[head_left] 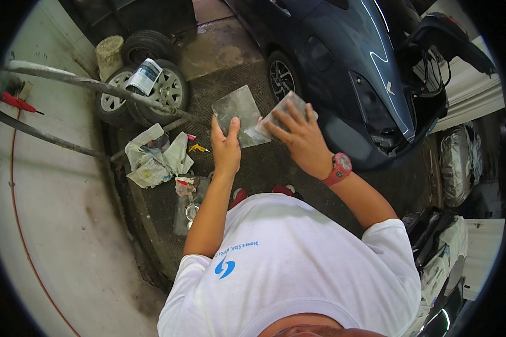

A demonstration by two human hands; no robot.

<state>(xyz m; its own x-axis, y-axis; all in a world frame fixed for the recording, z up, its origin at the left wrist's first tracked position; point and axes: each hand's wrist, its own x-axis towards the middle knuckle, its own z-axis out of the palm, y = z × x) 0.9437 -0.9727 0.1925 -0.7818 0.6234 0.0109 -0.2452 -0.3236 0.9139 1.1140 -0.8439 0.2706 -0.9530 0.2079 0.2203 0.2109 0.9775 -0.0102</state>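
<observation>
My left hand [226, 147] grips a flat grey square plate [236, 105] by its near left edge, thumb on top. To the right, my right hand [305, 137] holds a smaller, thin translucent sheet [281, 105], its fingers spread across the upper face. The thumb is mostly hidden. A pale smear [253, 135] shows on the plate close to the sheet's lower left corner; whether sheet and plate touch, I cannot tell. A red watch [340, 167] sits on my right wrist.
A dark car [337, 73] stands ahead right, its bumper area near my right arm. Metal bars [90, 84] cross on the left before wheels [171, 90]. Crumpled newspaper [157, 154], a small yellow tool [198, 148] and a tray-like board [183, 216] lie on the floor.
</observation>
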